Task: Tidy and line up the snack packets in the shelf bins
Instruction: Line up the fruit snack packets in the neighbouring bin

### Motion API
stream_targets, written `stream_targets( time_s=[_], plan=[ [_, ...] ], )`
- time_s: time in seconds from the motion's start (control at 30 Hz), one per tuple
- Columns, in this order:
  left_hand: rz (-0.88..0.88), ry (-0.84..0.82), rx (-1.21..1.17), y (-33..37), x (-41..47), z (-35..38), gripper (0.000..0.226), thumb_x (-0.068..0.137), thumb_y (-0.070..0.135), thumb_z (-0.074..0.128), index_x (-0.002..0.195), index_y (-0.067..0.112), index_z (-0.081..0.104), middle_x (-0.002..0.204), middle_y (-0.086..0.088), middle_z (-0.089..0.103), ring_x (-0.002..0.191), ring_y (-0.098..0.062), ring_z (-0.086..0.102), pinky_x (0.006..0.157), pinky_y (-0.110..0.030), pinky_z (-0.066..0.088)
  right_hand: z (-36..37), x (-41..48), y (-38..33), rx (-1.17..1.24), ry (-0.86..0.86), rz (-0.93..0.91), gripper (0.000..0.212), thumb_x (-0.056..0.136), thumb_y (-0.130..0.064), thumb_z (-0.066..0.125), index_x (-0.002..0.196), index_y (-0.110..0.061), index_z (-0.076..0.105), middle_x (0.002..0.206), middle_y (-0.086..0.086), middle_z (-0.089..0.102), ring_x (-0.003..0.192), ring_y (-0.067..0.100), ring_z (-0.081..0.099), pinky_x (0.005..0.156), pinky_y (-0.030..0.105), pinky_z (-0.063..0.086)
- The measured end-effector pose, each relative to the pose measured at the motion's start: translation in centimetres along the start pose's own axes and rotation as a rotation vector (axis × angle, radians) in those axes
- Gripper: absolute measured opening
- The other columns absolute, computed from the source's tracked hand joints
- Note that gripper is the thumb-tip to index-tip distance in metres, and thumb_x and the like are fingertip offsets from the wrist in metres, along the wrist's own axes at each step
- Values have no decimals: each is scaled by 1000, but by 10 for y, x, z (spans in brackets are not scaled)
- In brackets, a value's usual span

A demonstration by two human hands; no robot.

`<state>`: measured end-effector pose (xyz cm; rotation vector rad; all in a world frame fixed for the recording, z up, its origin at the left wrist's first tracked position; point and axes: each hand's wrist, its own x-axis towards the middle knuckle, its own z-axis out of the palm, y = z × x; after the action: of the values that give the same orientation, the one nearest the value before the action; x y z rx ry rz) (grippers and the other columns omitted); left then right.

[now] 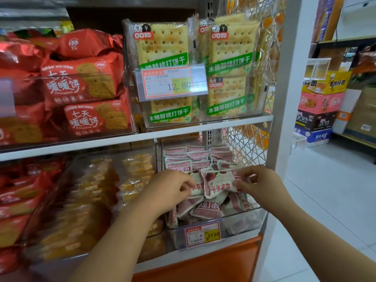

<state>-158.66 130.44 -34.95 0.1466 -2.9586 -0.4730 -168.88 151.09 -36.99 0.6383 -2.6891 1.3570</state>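
Packets (205, 210) in white and pink are lying jumbled at the front of the clear bin (240, 215) on the lower shelf (154, 261). The left hand (171, 190) is pinching the left packet (195, 188). The right hand (260, 184) is pinching the edge of the top packet (216, 186) beside it.

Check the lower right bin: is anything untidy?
Yes. In the clear bin, the back packets stand in neat rows, but the front packets lie jumbled at mixed angles.

Both forearms are bare along all their visible length, as are the left grip (171, 188) and right grip (262, 184).
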Motion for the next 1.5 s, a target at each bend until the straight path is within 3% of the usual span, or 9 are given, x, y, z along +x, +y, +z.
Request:
stream_targets(
  time_s=[0.1, 0.2, 0.33, 0.47, 0.63, 0.77, 0.93, 1.27, 1.5],
  plan=[
    [-74, 30, -85, -4, -1, -6, 32, 93, 24, 58, 125, 29, 59, 113, 13, 65, 81, 7, 54, 68, -5, 37, 6, 0, -3, -35, -83, 23, 65, 72, -26, 80, 128, -25, 48, 112, -3, 51, 81, 13, 56, 55, 14, 40],
    [-95, 103, 39, -2, 1, -4, 51, 93, 30, 57, 140, 31, 40, 143, 7, 44, 110, -9, 55, 94, -21, 42, 11, -4, -9, 36, -185, 58, 85, 72, -22, 80, 141, -27, 31, 118, -3, 46, 70, 4, 59, 44, 11, 43],
    [-101, 72, 309, 1, 10, 11, 68, 92, 41, 55, 149, 34, 18, 144, 6, 46, 123, -16, 48, 108, -35, 27, 10, -6, -13, 112, -251, 91, 82, 72, -15, 80, 139, -23, 35, 98, -7, 58, 55, 3, 64, 48, 16, 50],
    [-182, 3, 280, 2, 18, 14, 87, 82, 52, 64, 150, 33, 14, 154, 4, 28, 142, -24, 24, 115, -43, 14, 8, -7, -14, -4, -239, 68, 71, 71, -22, 80, 134, -18, 47, 99, -9, 57, 73, 3, 62, 60, 13, 51],
    [-185, 31, 94, 3, 18, 11, 64, 81, 48, 67, 137, 29, 43, 122, 3, 60, 105, -17, 57, 88, -33, 45, -1, -4, -12, 57, -147, 53, 55, 71, -20, 80, 121, -19, 57, 91, -9, 67, 74, 4, 67, 62, 20, 56],
    [-170, 154, -178, -3, 13, 0, 17, 89, 32, 62, 102, 21, 60, 85, 7, 60, 74, -6, 57, 59, -24, 42, -17, -3, -13, 154, -59, 27, 43, 73, -13, 79, 110, -24, 59, 88, -13, 67, 73, 5, 67, 60, 22, 56],
    [-193, 239, -404, -9, 6, -17, 14, 95, 27, 54, 109, 26, 57, 92, 12, 62, 75, 5, 56, 58, -19, 41, -28, -13, -24, 385, -143, -36, 41, 73, -1, 75, 98, -29, 58, 86, -3, 73, 72, 11, 71, 62, 28, 59],
    [-101, -172, -843, 28, -13, -4, 15, 93, 39, 53, 108, 36, 57, 98, 17, 67, 87, 3, 64, 78, -17, 51, -4, -17, -39, 485, -142, -85, 8, 85, -7, 65, 90, -13, 62, 77, -1, 73, 70, 15, 71, 61, 29, 59],
    [-11, -109, -634, 28, -9, 5, 37, 79, 21, 75, 104, 37, 53, 102, 12, 67, 89, -4, 66, 80, -31, 57, -11, -17, -37, 502, -173, -65, 46, 72, -16, 76, 111, -22, 51, 106, -12, 59, 87, 0, 66, 66, 26, 58]
  ],
)
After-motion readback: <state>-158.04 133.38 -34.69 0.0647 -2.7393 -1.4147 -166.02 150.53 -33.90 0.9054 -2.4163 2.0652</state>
